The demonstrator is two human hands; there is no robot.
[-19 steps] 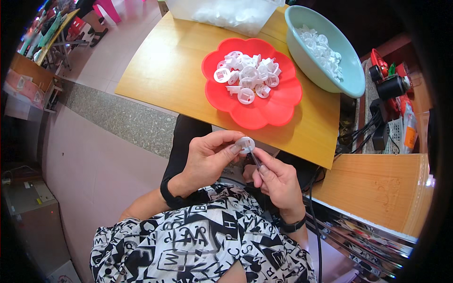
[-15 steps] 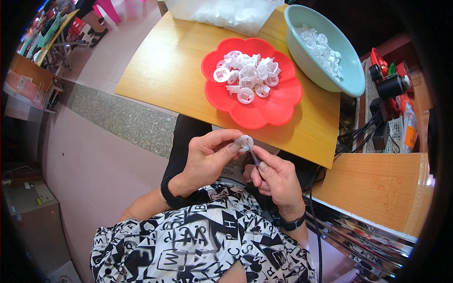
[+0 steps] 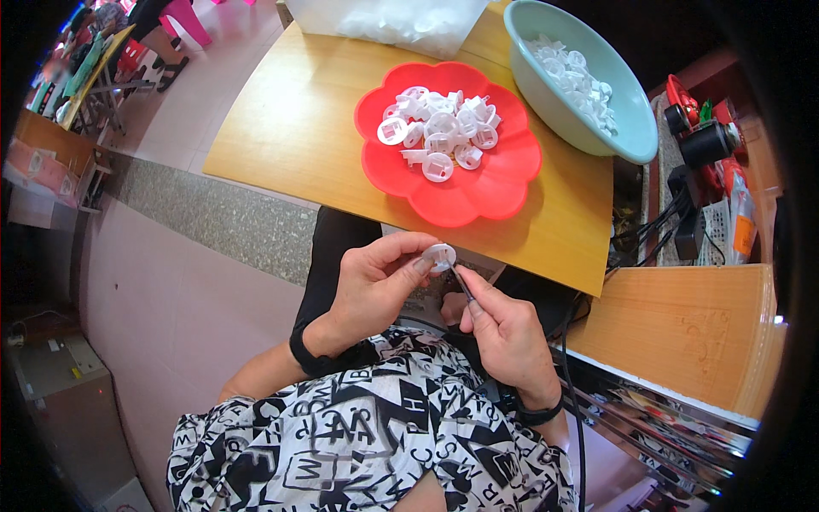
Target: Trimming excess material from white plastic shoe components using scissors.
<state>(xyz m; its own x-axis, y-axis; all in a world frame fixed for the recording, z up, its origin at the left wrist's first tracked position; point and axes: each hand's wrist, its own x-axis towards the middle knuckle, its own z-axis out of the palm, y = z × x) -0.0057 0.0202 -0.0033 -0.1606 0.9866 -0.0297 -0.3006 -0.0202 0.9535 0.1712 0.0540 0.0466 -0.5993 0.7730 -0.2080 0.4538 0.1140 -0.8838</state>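
Observation:
Between thumb and fingers, my left hand (image 3: 375, 286) pinches a small round white plastic piece (image 3: 439, 257) just in front of the table's near edge. My right hand (image 3: 505, 328) is closed around a thin, dark pen-like tool (image 3: 463, 284), whose exact kind I cannot make out. The tool's tip meets the right side of the white piece. Beyond my hands, a red flower-shaped bowl (image 3: 465, 200) holds a heap of similar round white plastic pieces (image 3: 441, 124).
The bowl stands on a yellow wooden table (image 3: 273, 128). Behind it are a translucent bin (image 3: 388, 21) and a pale blue basin (image 3: 627, 145), both with white parts. Black cables (image 3: 653, 235) and a wooden board (image 3: 674, 341) lie to the right. At far left, a person's legs (image 3: 162, 47) show.
My right hand has shifted slightly down and right, tilting the tool a little. My left hand still holds the white piece. The whole view has moved slightly, so table things appear higher.

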